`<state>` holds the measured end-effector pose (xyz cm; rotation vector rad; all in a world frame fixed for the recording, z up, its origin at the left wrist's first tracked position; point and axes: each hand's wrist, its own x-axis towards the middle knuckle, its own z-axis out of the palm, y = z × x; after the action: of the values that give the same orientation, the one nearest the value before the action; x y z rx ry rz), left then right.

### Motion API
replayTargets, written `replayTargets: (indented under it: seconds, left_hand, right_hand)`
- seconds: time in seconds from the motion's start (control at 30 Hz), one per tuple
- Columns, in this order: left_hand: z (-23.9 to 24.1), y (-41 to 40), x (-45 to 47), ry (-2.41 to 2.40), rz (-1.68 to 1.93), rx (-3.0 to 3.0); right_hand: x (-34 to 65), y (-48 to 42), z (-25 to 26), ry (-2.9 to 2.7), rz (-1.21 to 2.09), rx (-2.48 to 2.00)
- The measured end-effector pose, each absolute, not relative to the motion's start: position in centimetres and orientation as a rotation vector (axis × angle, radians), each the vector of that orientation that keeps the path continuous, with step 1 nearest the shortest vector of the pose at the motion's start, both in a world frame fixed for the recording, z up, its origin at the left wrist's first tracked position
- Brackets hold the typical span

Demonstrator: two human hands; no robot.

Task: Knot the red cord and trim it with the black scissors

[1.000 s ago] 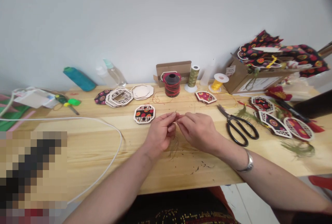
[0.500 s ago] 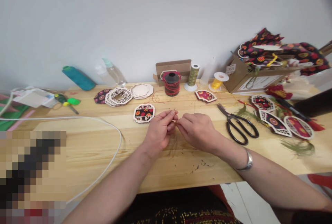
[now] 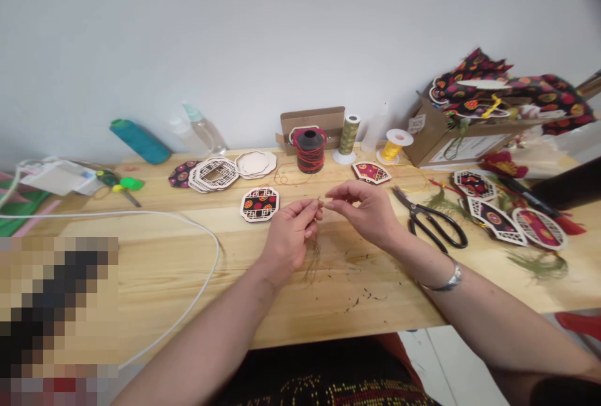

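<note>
My left hand (image 3: 293, 230) pinches a small bundle of thin olive-green threads (image 3: 313, 259) between thumb and forefinger. The loose strands hang below its fingers over the table. Just to the right, my right hand (image 3: 369, 212) has thumb and forefinger brought close together near the left fingertips. Whatever lies between them is too fine to make out. A silver bracelet circles the right wrist. Beside the left hand lies a square wooden lattice piece (image 3: 260, 204) with dark floral fabric. Black-handled scissors (image 3: 434, 221) rest to the right of the right hand.
Along the wall stand a red cord spool (image 3: 310, 152), a green thread cone (image 3: 348, 136) and a yellow spool (image 3: 395, 146). At back right is a cardboard box (image 3: 451, 143) with fabric. Several fabric ornaments (image 3: 498, 221) lie right; a white cable (image 3: 218, 249) curves across the left.
My right hand has lifted slightly and turned, its fingers opening up from a tighter curl beside the left fingertips. The left hand keeps its pinch in nearly the same place.
</note>
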<state>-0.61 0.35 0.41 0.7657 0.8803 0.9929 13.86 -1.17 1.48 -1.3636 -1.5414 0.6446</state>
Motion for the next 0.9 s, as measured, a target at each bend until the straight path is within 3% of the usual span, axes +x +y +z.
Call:
replayTargets:
  seconds: [0.63,0.9]
  left_hand:
    - [0.35,0.14,-0.73,0.886,0.913,0.863]
    - [0.29,0.09,-0.6,0.893,0.923,0.915]
  right_hand:
    - [14.31,-0.94,1.3,-1.627,0.561,-1.278]
    - [14.53,-0.58,1.35,-1.44,0.931,-1.312]
